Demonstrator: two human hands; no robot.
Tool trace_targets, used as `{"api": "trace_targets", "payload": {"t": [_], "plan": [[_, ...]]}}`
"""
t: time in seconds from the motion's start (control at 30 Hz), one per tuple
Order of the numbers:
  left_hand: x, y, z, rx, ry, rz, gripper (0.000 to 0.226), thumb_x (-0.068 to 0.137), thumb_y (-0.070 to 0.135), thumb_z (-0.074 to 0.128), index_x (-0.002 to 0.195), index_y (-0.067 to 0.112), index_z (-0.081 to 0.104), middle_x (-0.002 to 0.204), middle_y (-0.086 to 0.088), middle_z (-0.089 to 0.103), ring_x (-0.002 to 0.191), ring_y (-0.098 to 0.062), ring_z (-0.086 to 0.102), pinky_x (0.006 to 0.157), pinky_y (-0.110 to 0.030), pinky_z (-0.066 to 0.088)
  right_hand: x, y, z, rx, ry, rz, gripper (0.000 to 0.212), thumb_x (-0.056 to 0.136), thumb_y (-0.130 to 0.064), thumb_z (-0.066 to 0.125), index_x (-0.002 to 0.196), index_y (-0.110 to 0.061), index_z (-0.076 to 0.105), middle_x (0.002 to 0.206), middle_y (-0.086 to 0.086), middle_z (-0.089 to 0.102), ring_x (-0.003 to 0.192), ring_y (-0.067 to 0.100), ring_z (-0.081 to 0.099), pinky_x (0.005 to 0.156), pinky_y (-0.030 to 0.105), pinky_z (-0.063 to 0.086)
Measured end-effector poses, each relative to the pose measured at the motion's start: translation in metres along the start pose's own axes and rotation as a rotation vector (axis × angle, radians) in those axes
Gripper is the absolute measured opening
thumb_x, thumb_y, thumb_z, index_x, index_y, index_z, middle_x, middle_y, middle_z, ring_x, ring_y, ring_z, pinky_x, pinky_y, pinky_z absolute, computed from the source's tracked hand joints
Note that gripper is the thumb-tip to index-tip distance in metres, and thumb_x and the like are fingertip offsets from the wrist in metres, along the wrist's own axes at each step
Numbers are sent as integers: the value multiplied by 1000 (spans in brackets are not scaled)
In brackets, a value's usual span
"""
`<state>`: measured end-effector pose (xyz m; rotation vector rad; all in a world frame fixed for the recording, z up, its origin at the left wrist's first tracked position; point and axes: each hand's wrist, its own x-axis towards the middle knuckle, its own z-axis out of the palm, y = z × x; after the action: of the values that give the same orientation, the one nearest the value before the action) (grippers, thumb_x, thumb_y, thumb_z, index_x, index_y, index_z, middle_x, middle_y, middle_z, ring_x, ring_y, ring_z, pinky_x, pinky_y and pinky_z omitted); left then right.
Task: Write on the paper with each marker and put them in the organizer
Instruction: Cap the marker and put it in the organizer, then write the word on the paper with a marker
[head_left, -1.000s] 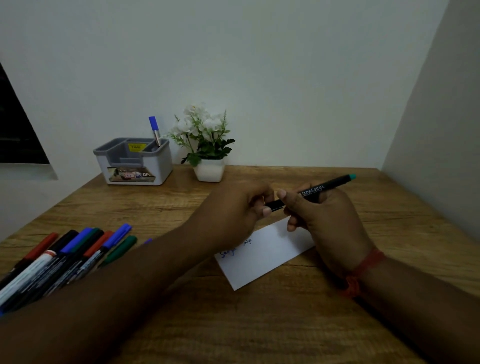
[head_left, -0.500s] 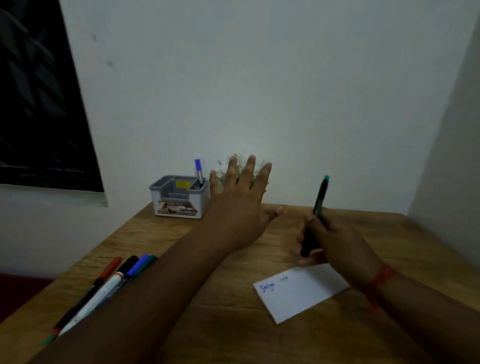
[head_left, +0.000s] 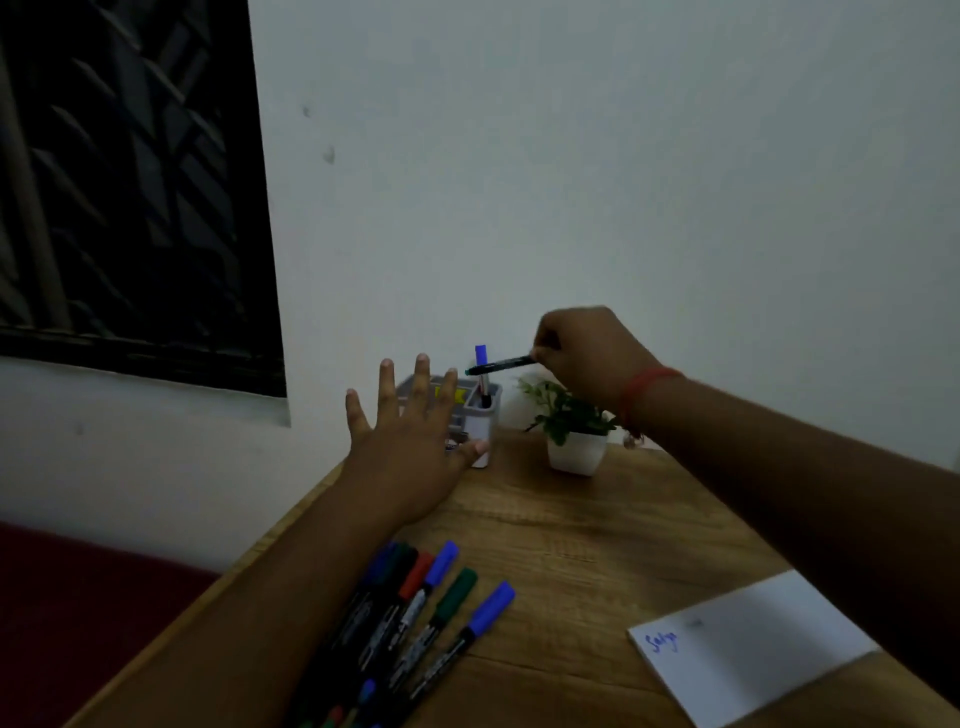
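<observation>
A: Entry, head view. Largest first: wooden surface (head_left: 571, 519), running from near right to the far wall.

B: Noted. Next?

A: White paper (head_left: 753, 644) at near right, lying flat on the surface, blue writing at its left end. A second fainter mark beside it, too small to read.

B: Loose markers?

A: A fanned group of capped markers (head_left: 415, 613) at near centre-left, partly under the left forearm. Caps visible: blue, red, green, dark. Exact count cannot be told.

B: Organizer position?

A: Grey and white organizer (head_left: 480, 421) at the far edge by the wall, partly hidden by the left hand. One blue-capped marker (head_left: 481, 358) stands upright in its right compartment. Small potted plant (head_left: 574, 436) just to its right, in a white pot.

B: Hands?

A: Left hand (head_left: 410, 441) released, fingers spread straight, held in front of the organizer; contact cannot be told. Right hand (head_left: 587, 353) clenched round the end of a black marker (head_left: 501, 365), which lies nearly level, teal tip pointing left, above the organizer and crossing in front of the blue-capped one
</observation>
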<state>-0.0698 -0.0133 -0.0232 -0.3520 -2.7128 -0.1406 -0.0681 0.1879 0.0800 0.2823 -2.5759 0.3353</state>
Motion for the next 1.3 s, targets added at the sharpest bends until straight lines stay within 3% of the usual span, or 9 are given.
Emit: {"api": "trace_targets", "payload": {"t": [0.2, 0.37, 0.5, 0.67, 0.83, 0.97, 1.07, 1.2, 1.3], "plan": [[2, -9, -2, -25, -35, 3, 84, 89, 76, 16, 150, 35, -26, 157, 2, -35, 143, -30, -35, 113, -67, -8, 82, -21, 34, -313, -116, -67, 13, 92, -5, 60, 100, -2, 70, 102, 17, 69, 92, 32, 68, 81, 38, 58], [3, -15, -2, -27, -65, 1, 85, 88, 78, 16, 150, 35, -25, 157, 2, -36, 142, -30, -36, 113, -68, -8, 111, -38, 55, -352, -257, -48, 20, 89, 1, 59, 106, -1, 70, 109, 17, 71, 99, 30, 68, 81, 35, 56], [2, -17, -3, -4, -72, 20, 87, 87, 79, 16, 151, 35, -24, 158, 0, -34, 143, -32, -35, 113, -69, -8, 114, -45, 66, -323, -309, 7, 35, 86, 7, 60, 118, 0, 52, 119, 21, 59, 91, 28, 52, 72, 32, 43], [0, -19, -1, 4, -99, 31, 87, 87, 80, 17, 150, 36, -23, 158, -1, -35, 142, -33, -36, 112, -68, -10, 113, -41, 74, -286, -164, -30, 43, 86, 10, 54, 125, 0, 39, 92, 18, 54, 74, 27, 53, 60, 33, 41], [-2, -17, -4, -12, -254, 195, 80, 91, 73, 32, 151, 46, -14, 161, 0, -27, 144, -33, -32, 114, -67, -10, 86, -34, 51, -205, 27, -183, 47, 91, 0, 57, 135, -5, 40, 113, 18, 60, 98, 36, 62, 78, 40, 51], [-9, -8, -15, -187, -497, 557, 57, 95, 40, 59, 146, 48, 35, 162, 12, 21, 151, -19, 12, 120, -55, 12, 13, -26, 21, -87, 71, -287, 47, 96, -18, 60, 139, -15, 42, 111, 5, 62, 85, 17, 56, 81, 34, 49], [-14, -1, -16, -361, -632, 694, 41, 92, 24, 67, 129, 40, 61, 136, 16, 55, 123, -6, 51, 106, -41, 42, -53, -12, 2, -44, 12, -278, 48, 96, -30, 61, 140, -22, 42, 109, -4, 64, 80, 7, 58, 74, 24, 47], [-19, 7, -12, -397, -653, 802, 35, 89, 18, 70, 119, 36, 69, 115, 13, 60, 106, -5, 56, 95, -40, 48, -122, 17, -22, 15, -50, -157, 51, 90, -50, 52, 136, -33, 41, 105, -21, 62, 74, 1, 64, 63, 16, 47], [-23, 14, -12, -383, -675, 832, 32, 88, 18, 71, 116, 35, 71, 111, 14, 57, 104, -6, 54, 93, -38, 48, -157, 46, -36, 73, -68, -87, 52, 82, -59, 47, 131, -46, 38, 101, -24, 61, 81, -3, 65, 59, 22, 51]]}}
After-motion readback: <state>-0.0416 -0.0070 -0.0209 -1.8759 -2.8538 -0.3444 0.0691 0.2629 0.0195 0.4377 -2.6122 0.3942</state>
